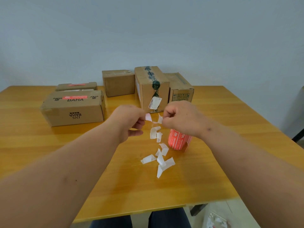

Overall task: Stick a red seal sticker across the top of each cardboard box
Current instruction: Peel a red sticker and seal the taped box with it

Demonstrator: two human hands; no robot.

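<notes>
both hands, left (131, 120) and right (176, 116), pinching white backing-paper strip (155, 134) | red sticker roll (178, 139) on surface under my right wrist | unsealed brown cardboard boxes (152, 89) just beyond hands | risk: strip tears, sticker curls onto itself or my fingers

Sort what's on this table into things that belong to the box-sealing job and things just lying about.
Belongs to the job:
- sticker roll
- BAHA box, red seal on top
- flat box, red seal on top
- three unsealed boxes
- left hand and right hand, pinching a white strip

Lying about:
- white backing scraps
</notes>
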